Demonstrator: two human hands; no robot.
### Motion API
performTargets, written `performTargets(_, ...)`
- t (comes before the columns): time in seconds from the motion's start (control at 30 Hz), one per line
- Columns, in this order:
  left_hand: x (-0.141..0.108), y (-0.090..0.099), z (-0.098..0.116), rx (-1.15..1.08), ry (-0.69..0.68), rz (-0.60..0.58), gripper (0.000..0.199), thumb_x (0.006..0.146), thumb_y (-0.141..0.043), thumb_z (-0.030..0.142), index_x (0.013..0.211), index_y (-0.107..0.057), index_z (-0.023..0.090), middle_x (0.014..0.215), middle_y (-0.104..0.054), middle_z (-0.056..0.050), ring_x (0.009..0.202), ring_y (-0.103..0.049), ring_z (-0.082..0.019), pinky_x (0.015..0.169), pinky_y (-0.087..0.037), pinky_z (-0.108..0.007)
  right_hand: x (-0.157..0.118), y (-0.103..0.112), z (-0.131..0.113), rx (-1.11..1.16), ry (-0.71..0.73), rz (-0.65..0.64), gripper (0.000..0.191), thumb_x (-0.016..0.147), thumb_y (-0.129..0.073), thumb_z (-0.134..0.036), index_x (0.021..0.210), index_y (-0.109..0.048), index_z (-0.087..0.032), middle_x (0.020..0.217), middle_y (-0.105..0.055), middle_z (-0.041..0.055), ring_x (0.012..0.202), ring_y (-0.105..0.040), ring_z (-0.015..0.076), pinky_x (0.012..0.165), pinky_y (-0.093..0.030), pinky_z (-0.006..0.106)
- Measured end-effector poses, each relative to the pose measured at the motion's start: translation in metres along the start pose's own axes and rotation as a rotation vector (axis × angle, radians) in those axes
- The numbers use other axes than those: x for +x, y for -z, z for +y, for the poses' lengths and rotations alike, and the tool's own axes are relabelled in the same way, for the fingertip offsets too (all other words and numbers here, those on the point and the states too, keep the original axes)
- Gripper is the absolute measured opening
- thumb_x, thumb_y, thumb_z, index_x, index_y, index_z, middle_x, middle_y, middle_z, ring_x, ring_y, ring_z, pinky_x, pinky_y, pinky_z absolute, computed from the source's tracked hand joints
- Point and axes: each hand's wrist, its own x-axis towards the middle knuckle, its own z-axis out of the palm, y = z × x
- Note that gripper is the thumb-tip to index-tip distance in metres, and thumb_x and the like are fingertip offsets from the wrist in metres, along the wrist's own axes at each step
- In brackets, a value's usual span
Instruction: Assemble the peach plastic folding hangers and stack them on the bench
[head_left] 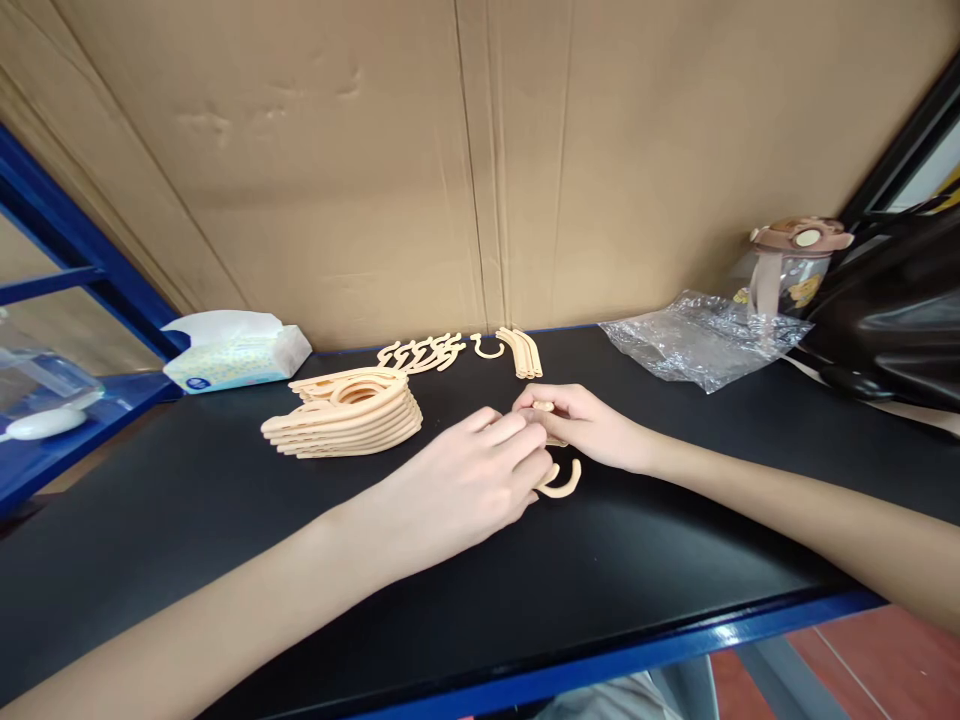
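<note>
Over the middle of the black table, my left hand is closed on a cream plastic hanger hook, its curved end sticking out toward the right below the fingers. My right hand meets it, fingers pinched around a small cream hanger piece; where the pieces meet is mostly hidden by fingers. Left of the hands lies a stack of folded cream hangers. Behind are a row of several hanger hooks, a single loose hook, and a few curved hanger arms lying side by side.
At the back left stands a tissue pack. A crumpled clear plastic bag, a drinking bottle and a black bag occupy the right. Cardboard walls off the back; a blue edge borders the table's front.
</note>
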Motion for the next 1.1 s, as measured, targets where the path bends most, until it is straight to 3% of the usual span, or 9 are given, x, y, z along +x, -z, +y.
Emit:
performTargets(0.1, -0.010, 0.015, -0.016, -0.169, 0.133, -0.016, 0.030, 0.090, -0.051, 0.031, 0.117, -0.050, 0.020, 0.120, -0.053, -0.007, 0.104, -0.051, -0.022, 0.086, -0.040, -0.033, 0.001, 0.000, 0.003, 0.049, -0.010, 0.042, 0.027, 0.091, -0.044, -0.039, 0.085, -0.057, -0.015, 0.073, -0.052, -0.0010, 0.064, -0.047, 0.0094, 0.062, -0.039, 0.023)
performTargets(0.23, -0.038, 0.032, -0.058, -0.289, 0.399, -0.082, 0.059, 0.084, -0.052, 0.052, 0.134, -0.036, 0.026, 0.136, -0.043, -0.005, 0.120, -0.044, -0.024, 0.097, -0.035, -0.033, 0.001, -0.001, 0.003, 0.071, -0.065, 0.065, 0.031, 0.090, -0.046, -0.043, 0.091, -0.060, -0.017, 0.063, -0.046, -0.0038, 0.055, -0.041, 0.0079, 0.057, -0.036, 0.023)
performTargets(0.37, -0.071, 0.036, -0.098, -0.297, 0.660, -0.218, 0.075, 0.074, -0.057, 0.058, 0.137, -0.033, 0.025, 0.142, -0.037, -0.005, 0.125, -0.036, -0.028, 0.102, -0.028, -0.034, 0.001, -0.002, 0.002, 0.051, -0.054, 0.089, 0.030, 0.089, -0.048, -0.044, 0.091, -0.061, -0.017, 0.060, -0.041, -0.0054, 0.055, -0.037, 0.0075, 0.057, -0.034, 0.023)
performTargets(0.5, -0.091, 0.033, -0.114, -0.519, 0.927, -0.403, 0.080, 0.073, -0.057, 0.058, 0.140, -0.030, 0.024, 0.136, -0.045, -0.007, 0.114, -0.048, -0.026, 0.093, -0.036, -0.028, 0.001, -0.002, 0.000, 0.022, -0.060, 0.085, 0.029, 0.088, -0.050, -0.045, 0.092, -0.061, -0.018, 0.061, -0.040, -0.0052, 0.056, -0.036, 0.0079, 0.053, -0.030, 0.023)
performTargets(0.73, -0.100, 0.032, -0.116, -0.635, 0.983, -0.414, 0.077, 0.069, -0.062, 0.060, 0.134, -0.040, 0.026, 0.126, -0.057, -0.002, 0.109, -0.053, -0.024, 0.085, -0.039, -0.023, 0.001, -0.003, 0.002, 0.057, -0.074, 0.067, 0.029, 0.088, -0.051, -0.045, 0.091, -0.060, -0.018, 0.059, -0.039, -0.0061, 0.053, -0.035, 0.0074, 0.052, -0.030, 0.023)
performTargets(1.1, -0.103, 0.030, -0.117, -0.600, 0.976, -0.402, 0.078, 0.067, -0.063, 0.060, 0.135, -0.041, 0.029, 0.134, -0.051, 0.000, 0.114, -0.050, -0.025, 0.089, -0.039, -0.024, 0.001, -0.003, 0.004, 0.044, -0.080, 0.079, 0.030, 0.087, -0.051, -0.046, 0.091, -0.060, -0.018, 0.066, -0.045, -0.0033, 0.058, -0.039, 0.0086, 0.053, -0.032, 0.022)
